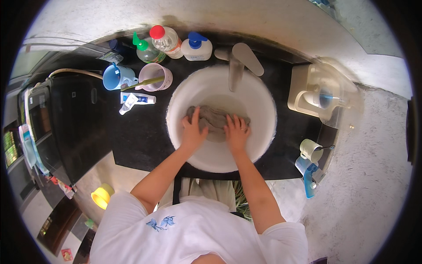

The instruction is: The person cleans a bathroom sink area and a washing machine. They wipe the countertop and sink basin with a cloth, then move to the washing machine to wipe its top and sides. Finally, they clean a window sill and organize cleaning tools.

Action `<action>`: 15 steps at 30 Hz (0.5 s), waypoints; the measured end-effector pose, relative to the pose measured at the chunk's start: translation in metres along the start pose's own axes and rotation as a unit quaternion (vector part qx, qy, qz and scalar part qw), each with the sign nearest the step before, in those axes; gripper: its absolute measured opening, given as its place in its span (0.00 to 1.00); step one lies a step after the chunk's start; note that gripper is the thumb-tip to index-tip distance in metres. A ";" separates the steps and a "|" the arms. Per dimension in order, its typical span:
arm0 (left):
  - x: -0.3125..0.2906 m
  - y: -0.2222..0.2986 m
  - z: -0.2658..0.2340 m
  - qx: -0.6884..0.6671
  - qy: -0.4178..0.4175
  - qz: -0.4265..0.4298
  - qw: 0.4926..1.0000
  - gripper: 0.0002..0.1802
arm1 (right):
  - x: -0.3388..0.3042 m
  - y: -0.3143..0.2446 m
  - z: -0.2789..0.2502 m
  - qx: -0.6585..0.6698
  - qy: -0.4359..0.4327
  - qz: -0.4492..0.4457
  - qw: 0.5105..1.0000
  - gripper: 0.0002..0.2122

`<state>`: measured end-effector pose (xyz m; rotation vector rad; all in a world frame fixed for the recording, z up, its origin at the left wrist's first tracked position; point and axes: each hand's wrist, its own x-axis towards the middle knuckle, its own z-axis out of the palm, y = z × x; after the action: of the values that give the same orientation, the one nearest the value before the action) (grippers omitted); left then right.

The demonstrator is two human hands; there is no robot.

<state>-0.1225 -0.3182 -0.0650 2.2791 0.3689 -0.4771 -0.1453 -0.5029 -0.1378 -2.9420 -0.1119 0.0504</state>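
Note:
A wet grey-brown cloth lies bunched in the round white washbasin, with a little murky water around it. My left hand grips the left end of the cloth, thumb apart from the fingers. At its right end my right hand has its fingers curled over the fabric; one finger wears a ring. Some fingertips are hidden in the folds. Above the far side of the basin stands a grey faucet; no stream of water shows beneath it.
Left of the basin on the black counter are a blue cup, a pink cup with a toothbrush and a toothpaste tube. Bottles, including a blue-topped pump bottle, line the back. A beige holder and a white mug are right.

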 end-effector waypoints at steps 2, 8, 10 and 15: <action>-0.008 -0.002 0.012 0.124 -0.024 0.062 0.990 0.37 | -0.015 -0.023 0.006 0.021 -0.065 -0.001 0.998 0.24; -0.006 -0.034 0.052 0.133 -0.092 0.079 0.984 0.37 | 0.008 -0.004 0.027 0.088 -0.127 -0.031 0.988 0.22; 0.002 -0.014 0.041 -0.108 -0.119 -0.071 0.984 0.34 | 0.024 -0.016 0.011 0.098 -0.136 0.083 0.982 0.18; 0.021 0.005 0.026 -0.592 -0.189 -0.321 0.715 0.34 | 0.014 -0.046 -0.054 0.443 -0.092 0.004 0.892 0.13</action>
<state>-0.1076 -0.3380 -0.0874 0.7178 0.9286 -0.7374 -0.1320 -0.4674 -0.0764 -2.0144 -0.0742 0.2971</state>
